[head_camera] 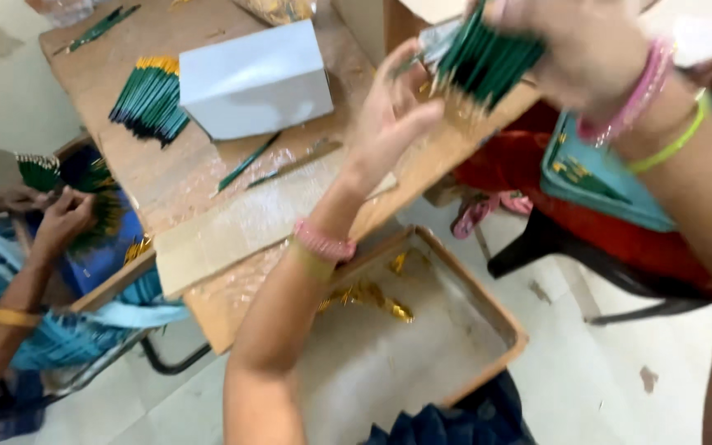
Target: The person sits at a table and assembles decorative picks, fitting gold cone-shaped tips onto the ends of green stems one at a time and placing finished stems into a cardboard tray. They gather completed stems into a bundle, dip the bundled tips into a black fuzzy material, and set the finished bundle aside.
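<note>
My right hand (574, 49) grips a thick bundle of green pencils (488, 58) at the top of the view, raised above the table edge. The fingers of my left hand (389, 119) are spread and touch the lower end of that bundle from the left. Pink and yellow-green bangles sit on both wrists. Another pile of green pencils with gold tips (150, 99) lies on the wooden table (175, 177) to the far left, beside a white box (253, 78).
A shallow wooden tray (488, 317) with gold scraps rests below my arms. At the left a co-worker's hand (63, 218) holds another green pencil bunch. A teal tray (599, 177) lies on someone's red lap at right. Loose pencils (245, 162) lie on the table.
</note>
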